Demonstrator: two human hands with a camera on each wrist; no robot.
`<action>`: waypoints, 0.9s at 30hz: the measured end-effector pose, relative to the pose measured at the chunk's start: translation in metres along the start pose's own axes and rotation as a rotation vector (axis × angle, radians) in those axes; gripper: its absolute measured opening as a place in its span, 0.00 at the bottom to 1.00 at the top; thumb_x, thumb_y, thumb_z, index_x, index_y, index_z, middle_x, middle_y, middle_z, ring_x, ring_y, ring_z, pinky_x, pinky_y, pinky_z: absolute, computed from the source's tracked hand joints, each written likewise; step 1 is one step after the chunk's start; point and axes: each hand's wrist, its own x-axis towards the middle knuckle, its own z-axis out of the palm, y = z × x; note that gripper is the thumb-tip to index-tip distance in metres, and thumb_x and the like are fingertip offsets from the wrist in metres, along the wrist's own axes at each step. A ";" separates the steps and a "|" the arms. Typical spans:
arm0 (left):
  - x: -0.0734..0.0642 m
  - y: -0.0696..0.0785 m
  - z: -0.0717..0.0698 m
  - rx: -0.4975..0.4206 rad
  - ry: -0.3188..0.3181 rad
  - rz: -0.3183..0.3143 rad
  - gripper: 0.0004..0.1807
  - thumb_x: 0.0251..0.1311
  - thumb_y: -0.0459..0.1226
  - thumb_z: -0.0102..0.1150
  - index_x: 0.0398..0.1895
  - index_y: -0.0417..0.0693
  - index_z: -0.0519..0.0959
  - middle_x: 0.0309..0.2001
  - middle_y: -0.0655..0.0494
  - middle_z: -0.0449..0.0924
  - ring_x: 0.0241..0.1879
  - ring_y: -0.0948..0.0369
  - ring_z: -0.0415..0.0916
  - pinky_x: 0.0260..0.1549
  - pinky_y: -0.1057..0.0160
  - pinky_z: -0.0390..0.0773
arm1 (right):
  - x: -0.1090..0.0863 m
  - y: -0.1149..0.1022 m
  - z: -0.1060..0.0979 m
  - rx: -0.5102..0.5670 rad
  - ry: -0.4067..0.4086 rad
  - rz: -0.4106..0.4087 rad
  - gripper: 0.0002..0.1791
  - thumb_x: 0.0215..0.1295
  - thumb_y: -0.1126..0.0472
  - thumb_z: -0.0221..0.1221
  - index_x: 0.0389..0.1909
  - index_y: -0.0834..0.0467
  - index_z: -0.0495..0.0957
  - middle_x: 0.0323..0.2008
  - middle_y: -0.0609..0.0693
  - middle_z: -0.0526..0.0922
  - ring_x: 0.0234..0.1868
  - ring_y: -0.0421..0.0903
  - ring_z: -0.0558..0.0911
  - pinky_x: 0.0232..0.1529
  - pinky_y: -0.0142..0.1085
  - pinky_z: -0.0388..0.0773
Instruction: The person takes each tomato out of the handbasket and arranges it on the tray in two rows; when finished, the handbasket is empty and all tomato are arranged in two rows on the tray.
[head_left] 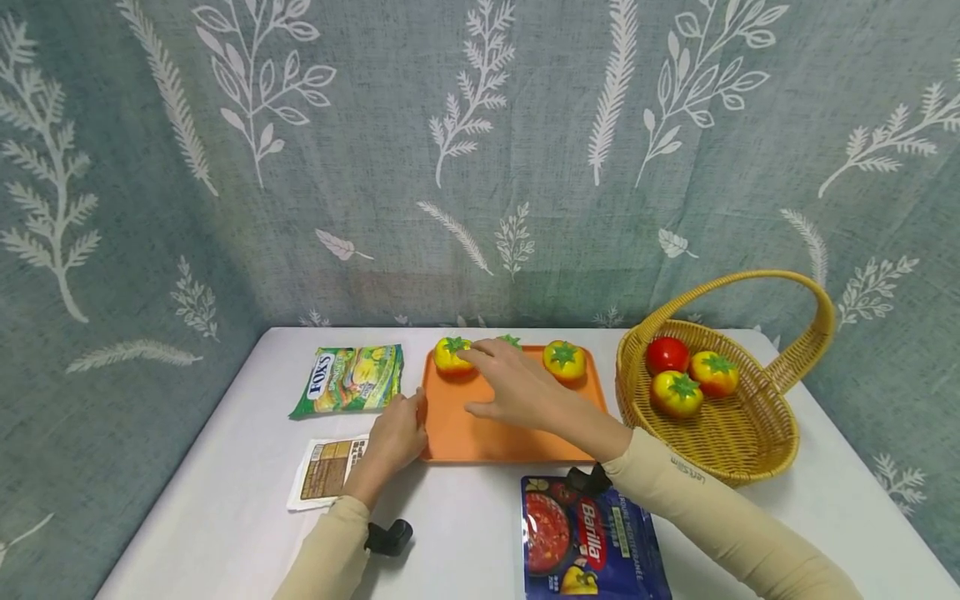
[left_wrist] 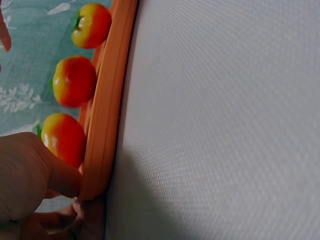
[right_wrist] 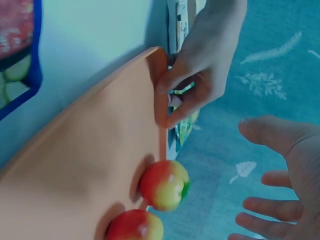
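Observation:
An orange tray lies on the table, with three yellow-red toy tomatoes along its back edge: the left tomato, the middle tomato, mostly hidden behind a hand, and the right tomato. My left hand grips the tray's left rim; in the right wrist view the left thumb and fingers are at that rim. Over the tray hovers my right hand, its fingers spread and relaxed. The right wrist view shows nothing held in that right hand.
Right of the tray stands a wicker basket with a tall handle, holding three toy tomatoes. A blue Barilla pouch lies in front, under the right forearm. To the left are a green Fox's candy bag and a white-brown packet.

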 end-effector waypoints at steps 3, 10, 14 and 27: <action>0.000 0.000 0.001 0.010 0.017 0.023 0.24 0.57 0.26 0.57 0.61 0.34 0.76 0.33 0.44 0.72 0.30 0.53 0.68 0.29 0.53 0.72 | -0.010 0.003 -0.004 0.009 0.009 0.005 0.38 0.58 0.48 0.71 0.68 0.58 0.72 0.63 0.57 0.73 0.62 0.53 0.73 0.55 0.45 0.75; 0.001 0.000 0.003 0.016 0.023 0.043 0.21 0.56 0.26 0.57 0.56 0.35 0.77 0.33 0.44 0.72 0.30 0.53 0.68 0.29 0.53 0.73 | -0.034 0.011 -0.013 0.011 0.058 0.033 0.38 0.57 0.49 0.72 0.67 0.57 0.73 0.61 0.57 0.75 0.61 0.55 0.74 0.55 0.49 0.76; 0.001 -0.001 0.002 0.020 0.032 0.041 0.26 0.56 0.26 0.57 0.61 0.34 0.76 0.34 0.42 0.73 0.31 0.52 0.69 0.30 0.51 0.74 | -0.046 0.015 -0.016 0.026 0.088 0.026 0.38 0.56 0.49 0.73 0.66 0.59 0.74 0.61 0.59 0.75 0.61 0.57 0.74 0.56 0.51 0.75; -0.001 0.000 0.000 0.012 0.005 0.003 0.31 0.55 0.26 0.58 0.67 0.33 0.71 0.38 0.41 0.73 0.32 0.52 0.69 0.31 0.53 0.73 | -0.078 0.018 -0.025 -0.002 0.153 0.019 0.40 0.53 0.48 0.74 0.66 0.59 0.74 0.62 0.60 0.75 0.59 0.57 0.76 0.49 0.51 0.79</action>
